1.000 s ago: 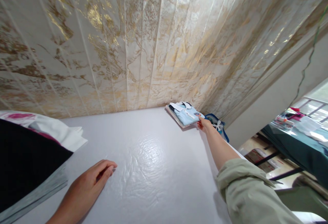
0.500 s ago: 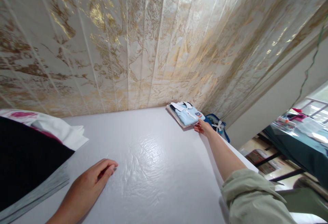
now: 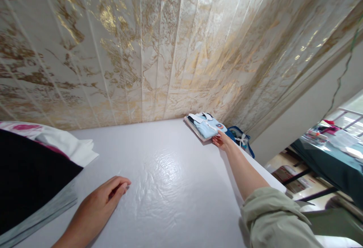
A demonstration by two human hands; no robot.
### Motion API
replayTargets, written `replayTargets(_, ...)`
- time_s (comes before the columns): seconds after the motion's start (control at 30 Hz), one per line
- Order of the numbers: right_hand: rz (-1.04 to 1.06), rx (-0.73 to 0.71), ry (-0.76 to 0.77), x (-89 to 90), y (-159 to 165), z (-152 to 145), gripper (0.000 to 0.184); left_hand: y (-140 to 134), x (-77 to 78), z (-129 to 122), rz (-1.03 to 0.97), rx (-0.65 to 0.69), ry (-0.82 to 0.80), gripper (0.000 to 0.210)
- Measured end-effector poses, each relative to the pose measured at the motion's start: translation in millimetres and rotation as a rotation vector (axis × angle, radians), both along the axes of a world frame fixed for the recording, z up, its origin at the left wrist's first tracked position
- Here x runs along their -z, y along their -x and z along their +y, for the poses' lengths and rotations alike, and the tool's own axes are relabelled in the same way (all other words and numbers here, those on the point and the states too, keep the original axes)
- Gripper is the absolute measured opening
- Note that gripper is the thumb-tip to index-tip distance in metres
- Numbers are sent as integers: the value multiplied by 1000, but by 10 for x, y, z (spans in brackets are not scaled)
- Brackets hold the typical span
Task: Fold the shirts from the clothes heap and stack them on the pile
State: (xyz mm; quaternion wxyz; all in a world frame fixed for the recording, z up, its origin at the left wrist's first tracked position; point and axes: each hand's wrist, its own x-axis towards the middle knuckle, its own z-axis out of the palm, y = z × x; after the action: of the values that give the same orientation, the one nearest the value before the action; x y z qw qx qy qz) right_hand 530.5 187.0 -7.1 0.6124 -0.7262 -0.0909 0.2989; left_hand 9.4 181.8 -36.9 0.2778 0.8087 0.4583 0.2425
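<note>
At the far right of the table, a folded light blue shirt (image 3: 206,127) with a white collar and a round badge lies on top of a small stack of folded clothes. My right hand (image 3: 221,140) is at the shirt's near right edge, thumb against the cloth and fingers curled below it. The fingertips are partly hidden at that edge. My left hand (image 3: 109,194) rests on the white table (image 3: 159,164) at the lower left, fingers loosely curled in, with nothing seen in them.
Black fabric (image 3: 31,180), grey cloth (image 3: 53,206) and a white garment with pink print (image 3: 70,149) lie at the left. A blue bag (image 3: 241,138) sits beyond the stack. A patterned gold curtain (image 3: 147,51) hangs behind the table. Another table (image 3: 334,161) stands at the right.
My right hand has shifted slightly to the left along the shirt's edge. The stack and my left hand look almost unmoved.
</note>
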Motion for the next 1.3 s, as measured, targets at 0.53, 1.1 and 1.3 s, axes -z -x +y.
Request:
replayTargets(0.53, -104, 41, 93, -49, 109, 166, 20, 13, 47, 6, -14, 8, 17, 34)
replayTargets(1.1, -935, -255, 446, 171, 228, -275, 33, 21, 72, 17, -11, 4, 0, 32)
replayTargets(1.3, -1362, -365, 646, 235, 272, -411, 39, 19, 58, 7, -14, 9, 2, 33)
